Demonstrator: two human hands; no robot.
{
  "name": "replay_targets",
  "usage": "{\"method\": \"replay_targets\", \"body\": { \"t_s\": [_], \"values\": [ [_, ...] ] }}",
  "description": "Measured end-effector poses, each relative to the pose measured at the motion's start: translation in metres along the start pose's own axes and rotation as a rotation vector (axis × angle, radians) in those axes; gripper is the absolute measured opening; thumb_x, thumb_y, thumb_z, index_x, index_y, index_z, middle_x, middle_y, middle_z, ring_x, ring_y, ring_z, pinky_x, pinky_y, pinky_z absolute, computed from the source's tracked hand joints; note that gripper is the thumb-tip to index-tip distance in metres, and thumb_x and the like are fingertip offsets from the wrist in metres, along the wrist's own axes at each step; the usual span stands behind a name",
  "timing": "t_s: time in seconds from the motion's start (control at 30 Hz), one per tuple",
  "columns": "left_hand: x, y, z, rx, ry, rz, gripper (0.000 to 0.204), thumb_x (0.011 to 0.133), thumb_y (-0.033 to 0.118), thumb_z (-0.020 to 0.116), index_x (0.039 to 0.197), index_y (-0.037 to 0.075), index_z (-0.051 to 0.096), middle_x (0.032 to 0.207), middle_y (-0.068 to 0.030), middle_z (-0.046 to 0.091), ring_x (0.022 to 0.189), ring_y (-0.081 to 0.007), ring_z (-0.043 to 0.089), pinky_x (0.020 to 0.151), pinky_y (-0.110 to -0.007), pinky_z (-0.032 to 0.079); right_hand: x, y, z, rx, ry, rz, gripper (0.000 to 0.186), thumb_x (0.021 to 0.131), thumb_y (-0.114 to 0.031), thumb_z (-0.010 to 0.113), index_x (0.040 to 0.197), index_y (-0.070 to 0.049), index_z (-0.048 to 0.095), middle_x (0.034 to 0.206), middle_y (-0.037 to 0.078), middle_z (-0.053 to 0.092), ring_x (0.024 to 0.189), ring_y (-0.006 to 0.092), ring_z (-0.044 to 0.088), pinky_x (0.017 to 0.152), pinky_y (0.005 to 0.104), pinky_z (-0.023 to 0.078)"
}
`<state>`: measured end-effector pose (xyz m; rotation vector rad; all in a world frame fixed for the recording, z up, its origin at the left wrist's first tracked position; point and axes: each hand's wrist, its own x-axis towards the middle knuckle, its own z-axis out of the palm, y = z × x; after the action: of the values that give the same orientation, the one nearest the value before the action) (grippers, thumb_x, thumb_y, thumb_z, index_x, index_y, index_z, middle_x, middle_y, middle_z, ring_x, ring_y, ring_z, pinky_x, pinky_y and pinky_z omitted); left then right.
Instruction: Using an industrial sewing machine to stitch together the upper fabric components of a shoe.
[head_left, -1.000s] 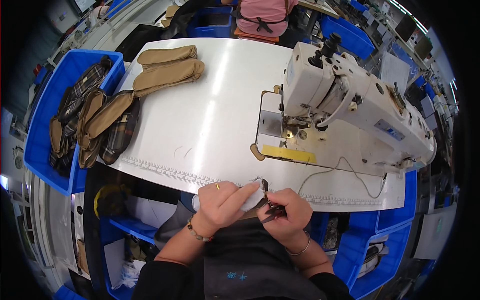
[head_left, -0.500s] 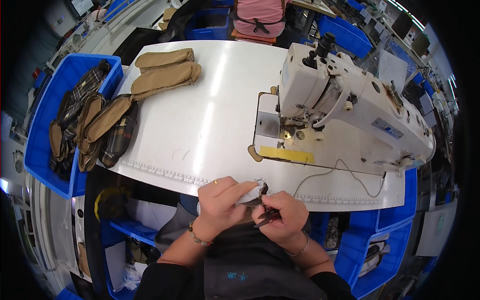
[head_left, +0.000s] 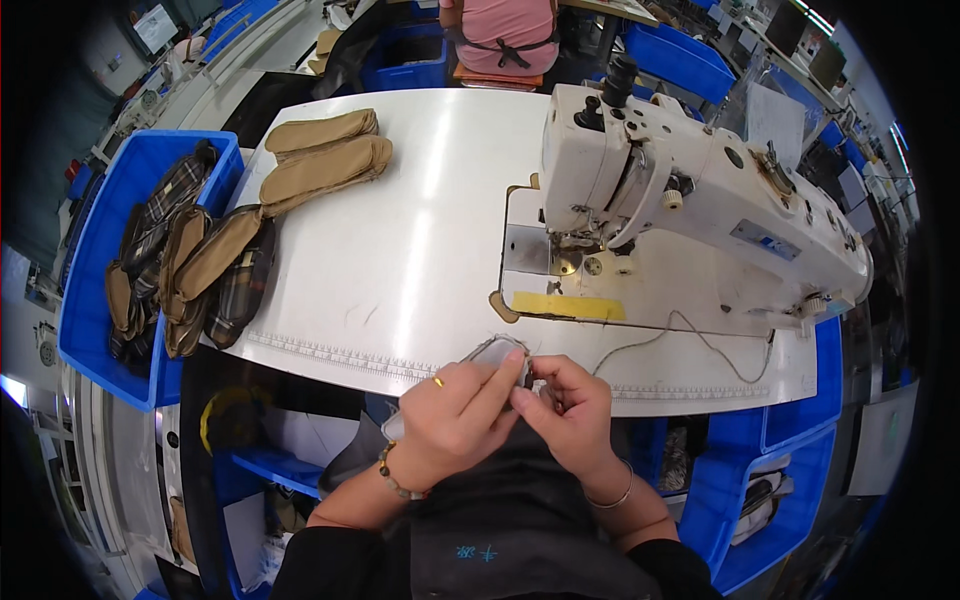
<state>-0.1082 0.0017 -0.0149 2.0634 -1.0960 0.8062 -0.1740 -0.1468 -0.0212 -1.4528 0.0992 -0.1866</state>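
Observation:
At the table's near edge, my left hand is closed around a pale grey fabric piece with a stitched, frayed-looking rim. Part of that piece also shows below the hand, by the wrist. Close beside it, the fingers of my right hand pinch the piece's right edge, where a small dark strip shows between the two hands. The right palm is turned away, so whether the dark snips are still inside it cannot be seen. My fingers hide most of the fabric.
A white sewing machine stands at the right of the white table. Tan sole-shaped pieces lie at the far left. A blue bin holds plaid and tan slippers. A cord lies near the front edge. Someone in pink sits beyond.
The dark snips that showed in my right hand are out of sight. More of the grey fabric now shows above my left hand, and the right fingers have closed on its edge.

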Motion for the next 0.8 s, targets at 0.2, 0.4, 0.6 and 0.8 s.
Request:
{"method": "replay_targets", "body": {
  "t_s": [0.2,0.4,0.6,0.8],
  "values": [
    [0.002,0.003,-0.017,-0.011,-0.064,-0.097,0.055,0.067,0.019,0.082,0.118,0.004,0.067,0.093,-0.0062,0.065,0.071,-0.0202,0.059,0.066,-0.029,0.048,0.005,0.002,-0.023,-0.083,-0.018,0.023,0.016,0.091,-0.006,0.065,0.104,0.003,0.065,0.070,-0.006,0.055,0.063,0.0004,0.042,0.055,0.0187,0.034],
    [-0.005,-0.009,0.003,-0.835,-0.229,-0.782,0.038,0.085,0.013,0.074,0.118,0.000,0.062,0.094,-0.0017,0.064,0.081,-0.0082,0.057,0.071,-0.022,0.045,0.014,-0.002,-0.032,-0.034,-0.163,0.175,0.020,0.091,-0.007,0.065,0.108,0.002,0.065,0.074,-0.005,0.056,0.067,0.0013,0.043,0.057,0.0193,0.036],
    [-0.020,-0.017,0.018,-1.115,-0.164,-1.081,0.020,0.095,0.009,0.064,0.112,-0.002,0.064,0.095,0.0033,0.065,0.077,0.0006,0.051,0.067,-0.016,0.041,0.015,-0.009,-0.012,-0.560,0.194,-0.225,0.026,0.085,-0.010,0.071,0.110,-0.003,0.066,0.091,0.006,0.065,0.068,0.0157,0.063,0.059,0.0244,0.048],
    [-0.018,-0.016,0.018,-1.115,-0.161,-1.062,0.021,0.096,0.011,0.063,0.113,-0.002,0.064,0.093,0.0040,0.065,0.076,0.0010,0.050,0.067,-0.015,0.041,0.016,-0.003,-0.012,-0.958,0.140,-0.501,0.029,0.080,-0.012,0.074,0.109,-0.007,0.068,0.086,0.004,0.061,0.058,0.0184,0.060,0.049,0.0288,0.044]
  ]
}}
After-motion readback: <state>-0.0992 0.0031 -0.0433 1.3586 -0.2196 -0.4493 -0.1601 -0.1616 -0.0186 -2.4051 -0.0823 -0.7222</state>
